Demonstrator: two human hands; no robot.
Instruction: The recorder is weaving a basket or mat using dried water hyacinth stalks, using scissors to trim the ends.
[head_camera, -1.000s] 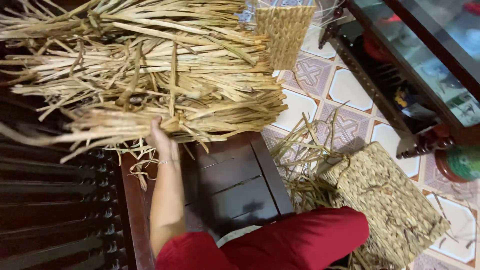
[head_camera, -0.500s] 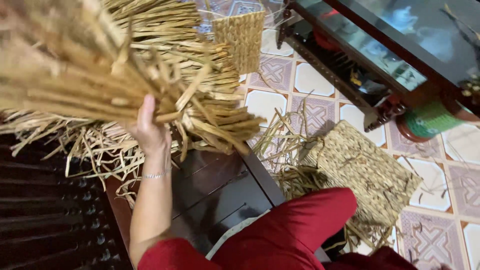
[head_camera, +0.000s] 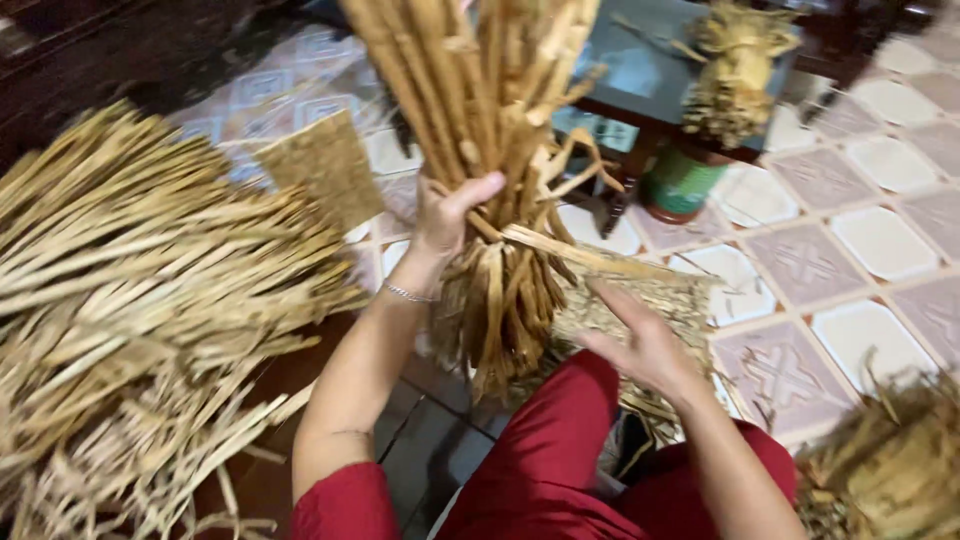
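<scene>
Left hand (head_camera: 447, 215) gripped an upright bundle of dried straw stalks (head_camera: 490, 150); right hand (head_camera: 640, 340), fingers spread and empty, hovered over a woven mat (head_camera: 680, 300).

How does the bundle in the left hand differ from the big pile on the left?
The held bundle stands upright, gripped mid-length by the left hand; the loose pile lies roughly flat, untouched by either hand. The bundle is narrow and packed tight; the pile is far wider and splayed. Both are dry, tan, straw-like strips.
</scene>
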